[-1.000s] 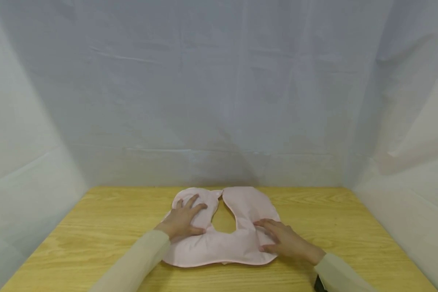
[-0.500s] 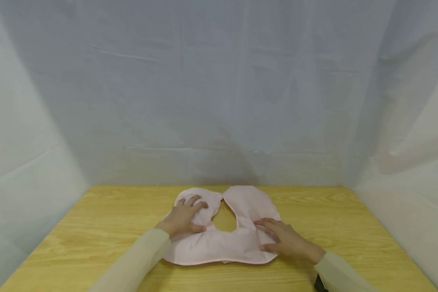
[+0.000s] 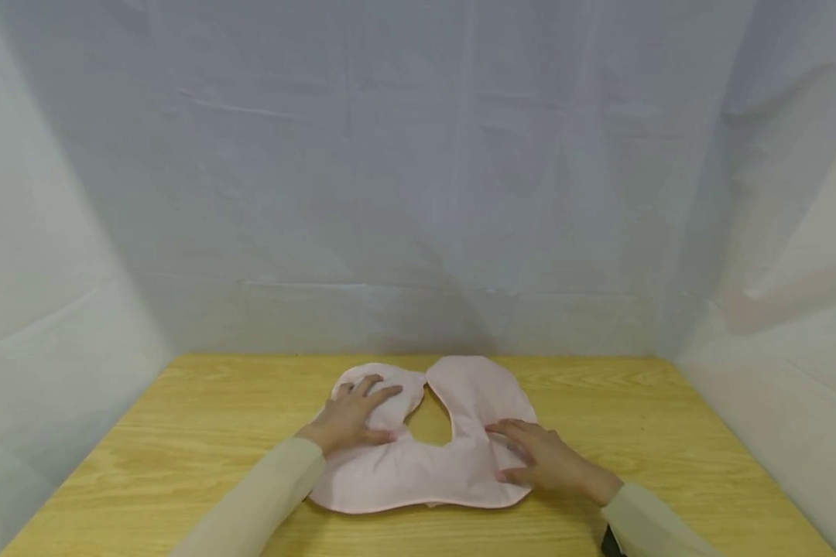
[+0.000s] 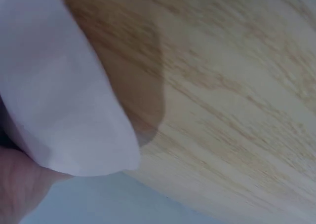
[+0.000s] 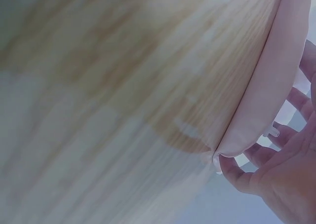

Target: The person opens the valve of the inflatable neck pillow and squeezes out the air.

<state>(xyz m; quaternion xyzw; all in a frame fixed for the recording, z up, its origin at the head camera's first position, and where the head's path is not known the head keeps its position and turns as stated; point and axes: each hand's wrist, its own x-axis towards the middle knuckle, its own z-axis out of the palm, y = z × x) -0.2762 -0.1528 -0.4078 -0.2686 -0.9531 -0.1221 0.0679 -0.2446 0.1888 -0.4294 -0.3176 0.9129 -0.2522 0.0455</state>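
A pale pink U-shaped neck pillow [image 3: 418,472] lies flat on the wooden table, its two ends meeting at the far side. The left hand [image 3: 351,418] rests on the pillow's left arm with fingers spread. On the right arm of the pillow lies the right hand [image 3: 550,460], fingers slightly bent and thumb apart. In the right wrist view, a small clear valve [image 5: 272,131] sticks out near the fingers. The left wrist view shows one rounded edge of the pillow [image 4: 74,100], with only part of the left hand [image 4: 22,187] visible.
The wooden table [image 3: 202,418] extends around the pillow on all sides. White sheeting [image 3: 418,193] stands behind the table and along both sides. A small black object [image 3: 610,543] shows at the right sleeve.
The pillow's left end has shifted slightly to the right, narrowing the gap at the far side. The left fingers moved a little with it; the right hand has stayed nearly still.
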